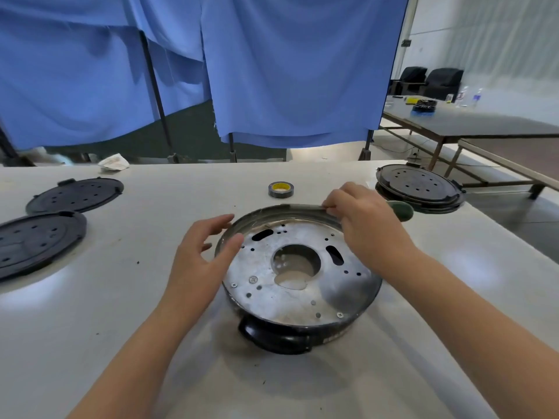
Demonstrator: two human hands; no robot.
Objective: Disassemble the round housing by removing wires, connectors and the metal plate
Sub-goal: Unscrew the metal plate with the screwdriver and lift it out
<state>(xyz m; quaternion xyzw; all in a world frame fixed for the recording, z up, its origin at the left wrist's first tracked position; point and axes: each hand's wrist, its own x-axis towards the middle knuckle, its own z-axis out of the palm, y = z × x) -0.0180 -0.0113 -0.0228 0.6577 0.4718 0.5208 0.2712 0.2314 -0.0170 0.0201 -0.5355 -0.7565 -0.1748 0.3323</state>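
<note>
We see the round housing (298, 267) lying mid-surface (121, 297) with its metal plate (272, 297) facing up and a black handle (266, 337) at its near edge. Our right hand (357, 219) pinches the housing's far rim, while our left hand (199, 255) rests relaxed on the left rim, its grip closed on nothing. Beyond lies a tape roll (280, 189), with black perforated lids at far left (75, 195) and far right (419, 187).
</note>
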